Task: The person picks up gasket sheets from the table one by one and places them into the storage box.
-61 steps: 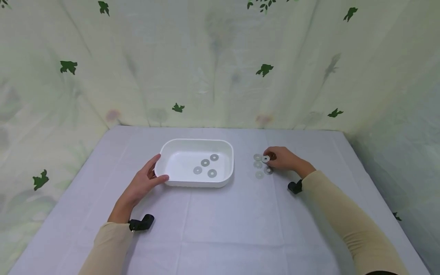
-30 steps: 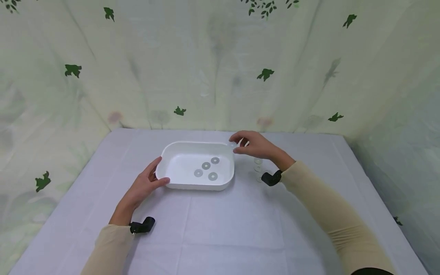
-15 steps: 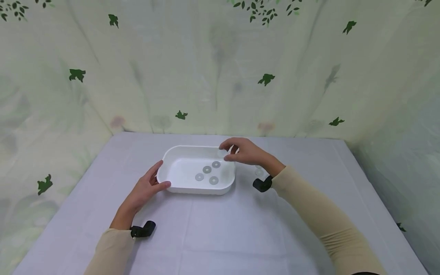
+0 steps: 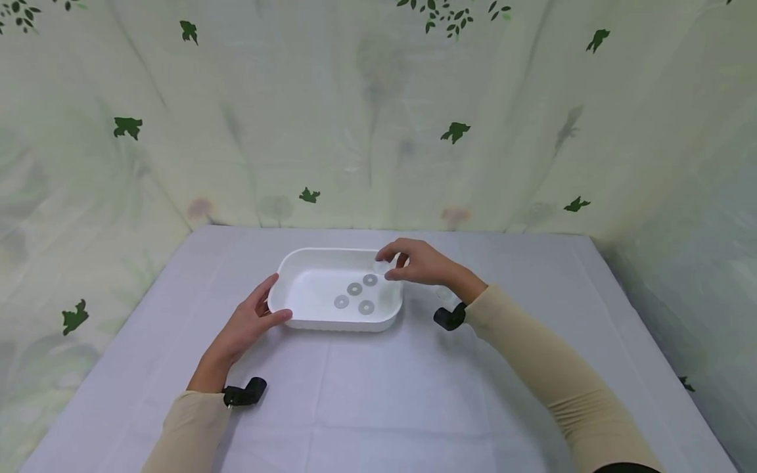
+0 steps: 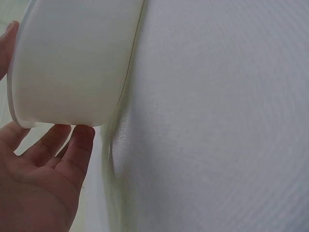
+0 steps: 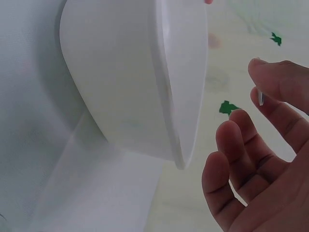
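Note:
A white rounded rectangular tray (image 4: 319, 324) stands on the table, with several flat grey washers (image 4: 354, 289) lying apart on its floor. My left hand (image 4: 248, 323) holds the tray's left end, thumb at the near corner and fingers at the far side. In the left wrist view, the fingertips (image 5: 83, 131) touch the tray's outer wall. Over the right end of the tray, my right hand (image 4: 416, 263) pinches a washer (image 6: 261, 98) between thumb and forefinger. The right wrist view shows that washer nearly edge-on, with the other fingers loosely bent.
To the right of the tray, more washers (image 4: 443, 293) lie on the white-clothed table (image 4: 402, 394), mostly hidden by my right wrist and its black camera (image 4: 449, 316). A pale curtain (image 4: 378, 131) with leaf prints hangs behind the table.
My right hand has taken a washer from the group on the table and carried it left over the tray, hovering there for the last half second. My left hand has stayed at the tray.

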### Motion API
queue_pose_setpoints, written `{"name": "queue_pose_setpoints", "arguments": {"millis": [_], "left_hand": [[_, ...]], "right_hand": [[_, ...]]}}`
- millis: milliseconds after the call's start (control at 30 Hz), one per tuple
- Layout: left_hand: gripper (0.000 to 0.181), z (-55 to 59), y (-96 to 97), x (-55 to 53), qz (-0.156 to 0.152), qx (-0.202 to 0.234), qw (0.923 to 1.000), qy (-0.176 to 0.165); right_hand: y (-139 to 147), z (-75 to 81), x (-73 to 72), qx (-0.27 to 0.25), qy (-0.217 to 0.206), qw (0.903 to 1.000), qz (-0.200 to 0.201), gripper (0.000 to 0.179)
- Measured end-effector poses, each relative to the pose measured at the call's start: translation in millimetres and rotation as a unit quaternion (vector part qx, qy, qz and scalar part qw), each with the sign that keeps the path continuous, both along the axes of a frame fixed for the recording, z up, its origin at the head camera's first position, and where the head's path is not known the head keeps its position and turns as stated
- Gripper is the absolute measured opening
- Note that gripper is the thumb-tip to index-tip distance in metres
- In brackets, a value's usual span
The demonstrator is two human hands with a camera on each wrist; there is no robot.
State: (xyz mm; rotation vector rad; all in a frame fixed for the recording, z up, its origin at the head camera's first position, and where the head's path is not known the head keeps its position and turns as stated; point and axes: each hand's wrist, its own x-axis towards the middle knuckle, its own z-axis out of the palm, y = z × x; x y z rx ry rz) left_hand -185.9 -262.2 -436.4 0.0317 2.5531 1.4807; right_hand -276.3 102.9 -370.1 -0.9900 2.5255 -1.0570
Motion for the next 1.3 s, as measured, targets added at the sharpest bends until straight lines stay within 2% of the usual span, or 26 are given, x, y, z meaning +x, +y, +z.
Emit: {"name": "queue_pose_setpoints", "arguments": {"millis": [233, 367, 533, 700, 833, 933, 1067, 1300], "left_hand": [[0.096, -1.9, -1.4, -0.1, 0.002, -0.001, 1.0, -0.002], [0.096, -1.7, -0.9, -0.4, 0.001, 0.003, 1.0, -0.002], [0.096, -1.8, 0.7, -1.2, -0.003, 0.011, 0.9999, 0.0], [0.096, -1.9, 0.9, -0.8, -0.003, 0.014, 0.9999, -0.002], [0.097, -2.0, -0.6, 0.4, 0.0, 0.006, 1.0, -0.005], [0.097, -1.4, -1.3, 1.2, 0.001, 0.003, 1.0, -0.009], [0.096, -0.9, -0.2, 1.3, 0.002, 0.004, 1.0, -0.008], [0.096, -0.8, 2.1, 0.8, 0.0, 0.007, 0.9999, -0.008]], "right_hand": [[-1, -5.0, -0.4, 0.016, -0.015, 0.9997, -0.012, 0.043], [6, -9.3, -1.2, 0.023, 0.0, 0.9992, -0.033, 0.045], [36, -10.8, 6.8, 0.036, 0.037, 0.9969, -0.06, 0.037], [80, -12.2, 21.8, 0.094, 0.054, 0.9919, -0.066, 0.028], [107, -23.1, 27.1, 0.143, 0.048, 0.9863, -0.065, 0.029], [118, -35.3, 27.9, 0.171, 0.025, 0.9831, -0.06, 0.032], [120, -48.5, 28.0, 0.189, 0.008, 0.9804, -0.055, 0.033], [120, -61.2, 25.5, 0.203, 0.026, 0.9764, -0.068, 0.03]]}}
